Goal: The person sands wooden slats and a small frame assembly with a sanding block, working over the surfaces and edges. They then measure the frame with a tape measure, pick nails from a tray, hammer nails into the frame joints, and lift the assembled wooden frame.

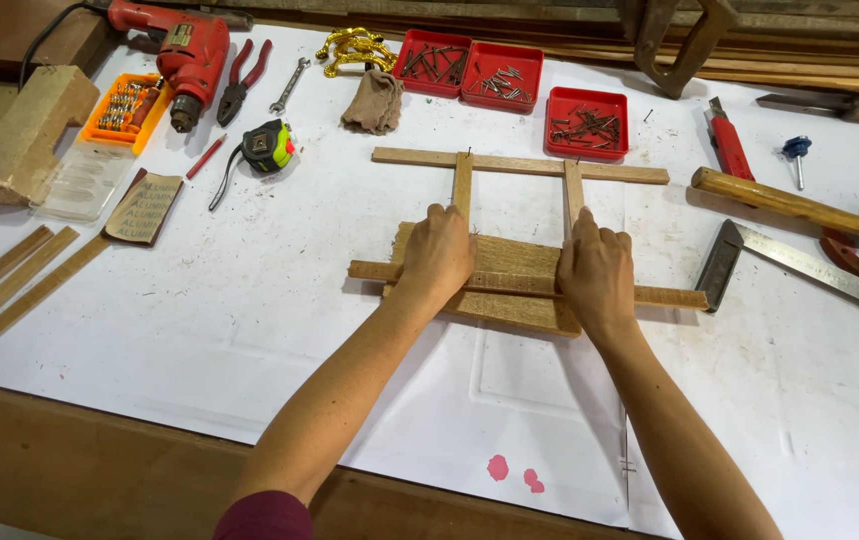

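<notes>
Pale wooden frame [519, 225] of thin slats, two long rails crossed by two short uprights, lying flat at the middle of the white-covered bench [249, 330]. Rests with its lower rail over a rougher brown board [509, 258], seemingly as a pad under the two lower crossings. Left hand [436, 255] palm down on the left crossing, fingers drawn close together and bent, pressing rather than pinching anything. Right hand [596, 272] the same on the right crossing, knuckles up, nothing visibly held between the fingers. Appears to pin both joints at once, so that the slats stay put and aligned. Just to the right, a steel try square [749, 255] touching the end of the lower rail, probably kept there for checking the angle. Beyond it a hammer [799, 205]. Along the far edge, three red trays [586, 123] of nails, within easy reach. Further left a tape measure [269, 146], pliers [241, 82] and a red drill [184, 50], well apart from the frame.
</notes>
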